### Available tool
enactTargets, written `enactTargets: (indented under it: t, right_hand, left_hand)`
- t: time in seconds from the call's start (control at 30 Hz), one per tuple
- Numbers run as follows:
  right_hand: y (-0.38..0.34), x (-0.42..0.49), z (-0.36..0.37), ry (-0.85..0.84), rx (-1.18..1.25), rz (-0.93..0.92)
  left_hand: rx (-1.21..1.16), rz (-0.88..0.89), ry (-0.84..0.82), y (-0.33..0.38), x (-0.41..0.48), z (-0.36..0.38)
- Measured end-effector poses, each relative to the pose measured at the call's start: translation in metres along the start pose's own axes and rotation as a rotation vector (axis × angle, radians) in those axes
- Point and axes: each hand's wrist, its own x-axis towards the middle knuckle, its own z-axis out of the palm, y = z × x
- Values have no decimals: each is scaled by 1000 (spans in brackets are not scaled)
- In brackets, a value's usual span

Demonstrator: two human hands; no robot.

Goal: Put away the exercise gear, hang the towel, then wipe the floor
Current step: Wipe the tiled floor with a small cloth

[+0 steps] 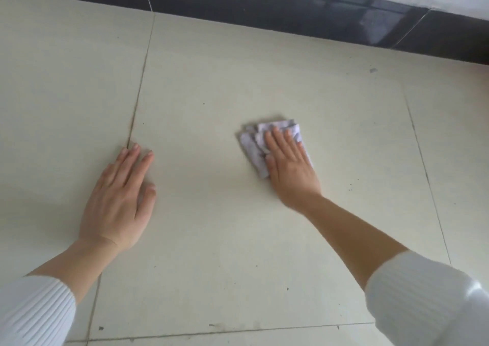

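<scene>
A small folded pale lilac cloth (pixel 252 148) lies on the cream tiled floor (pixel 217 86). My right hand (pixel 287 164) presses flat on the cloth with straight fingers, covering its right part. My left hand (pixel 119 200) rests flat on the bare floor to the left, fingers straight, next to a grout line. Both arms wear white ribbed sleeves pushed up the forearm. No exercise gear or towel is in view.
A dark glossy skirting (pixel 291 7) runs along the wall at the top, with white wall above it. Small dark specks dot the tiles, one grey mark (pixel 373 70) near the skirting. Grout lines cross the floor.
</scene>
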Motion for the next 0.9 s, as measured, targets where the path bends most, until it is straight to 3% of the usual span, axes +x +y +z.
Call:
enactTargets:
  t: [0.2,0.33,0.4,0.5,0.63,0.8,0.9]
  right_hand:
    - [42,68,-22,68,143,526]
    - [75,38,-33,67,105,671]
    - [74,15,-29,81,83,589]
    - [45,-27,-17,78,46,313]
    - [-23,-98,0,-65,127,-75]
    - [-71,-155,16,-244,-46,-631]
    - [-45,-122,11,-218,-65,-657]
  left_hand:
    - [-37,5,8,-3,2,-2]
    - [-39,4,13,-2,3,-1]
    - [-24,9,13,-2,3,0]
    - [-8,22,19,-2,4,2]
    - [6,40,58,0,2,2]
    - [44,74,47,-2,-2,2]
    - [45,13,46,-11,-11,1]
